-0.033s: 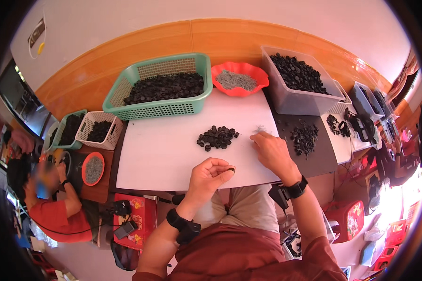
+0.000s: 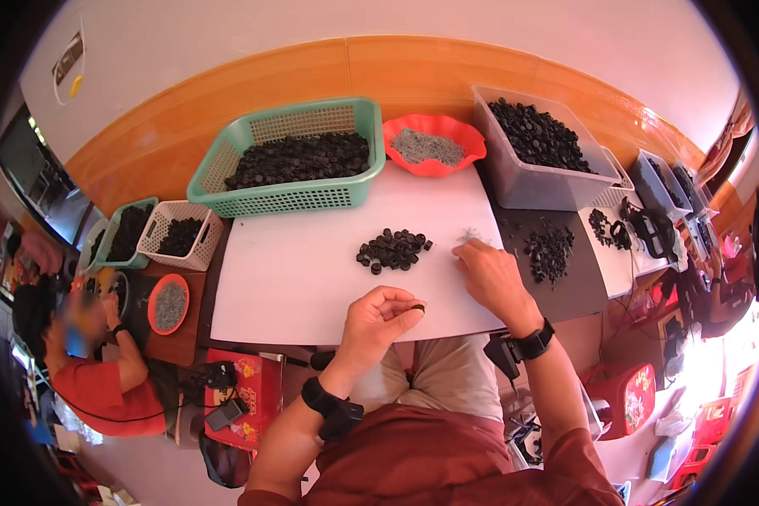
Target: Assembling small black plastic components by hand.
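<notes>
On the black heap's (image 2: 393, 251) near side, the left hand (image 2: 376, 323) pinches a small, dark, rounded piece (image 2: 419, 308); right of the heap, the right hand (image 2: 495, 282) meets grey bits (image 2: 469, 234), its finger grip unclear.

- Pale wall (image 2: 228, 42): orange panel (image 2: 430, 76) along its lower part (bowed by the lens).
- Wall fitting (image 2: 67, 59), upper left; white cord, yellow piece (image 2: 76, 86) on it.
- Co-worker (image 2: 101, 384), far left: red shirt, dark wristband.
- Red stool (image 2: 249, 388), left: floral print, dark box (image 2: 226, 413) on top.
- Second stool (image 2: 632, 396), right: red, patterned.
- Curtain (image 2: 734, 139), right edge.
</notes>
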Demonstrator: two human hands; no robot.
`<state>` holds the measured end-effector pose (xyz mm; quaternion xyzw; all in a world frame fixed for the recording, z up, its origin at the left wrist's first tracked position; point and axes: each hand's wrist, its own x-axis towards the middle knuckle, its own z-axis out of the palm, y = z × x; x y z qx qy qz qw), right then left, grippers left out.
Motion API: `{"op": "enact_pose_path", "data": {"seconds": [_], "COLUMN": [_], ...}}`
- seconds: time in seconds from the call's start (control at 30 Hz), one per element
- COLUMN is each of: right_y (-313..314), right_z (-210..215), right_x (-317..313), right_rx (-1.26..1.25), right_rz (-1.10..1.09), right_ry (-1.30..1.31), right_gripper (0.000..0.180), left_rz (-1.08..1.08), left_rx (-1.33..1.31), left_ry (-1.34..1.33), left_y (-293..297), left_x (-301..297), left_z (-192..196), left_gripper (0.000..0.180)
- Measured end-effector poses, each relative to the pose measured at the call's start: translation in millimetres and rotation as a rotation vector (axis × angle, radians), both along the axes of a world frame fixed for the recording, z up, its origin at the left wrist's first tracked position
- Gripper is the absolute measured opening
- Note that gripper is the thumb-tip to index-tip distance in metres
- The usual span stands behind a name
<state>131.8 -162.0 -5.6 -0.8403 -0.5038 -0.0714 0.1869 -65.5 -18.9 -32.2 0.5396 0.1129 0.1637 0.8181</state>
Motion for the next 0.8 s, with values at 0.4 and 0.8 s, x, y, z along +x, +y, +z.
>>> {"op": "enact_pose_path", "data": {"seconds": [0.4, 0.8], "right_y": [-6.2, -13.9], "right_z": [-7.7, -19.7], "right_x": [-9.3, -9.8], "right_rx": [-0.025, 0.118], "right_rz": [0.027, 0.010], "right_ry": [-0.055, 0.010], "right_gripper": [0.026, 0.015], "left_rz": [0.035, 0.320], "left_rx": [0.085, 0.529], "left_ry": [0.020, 0.036], "left_y": [-1.5, 53.4], "left_x": [5.2, 35.0], "left_z": [5.5, 73.9], "left_gripper": [0.017, 0.017]}}
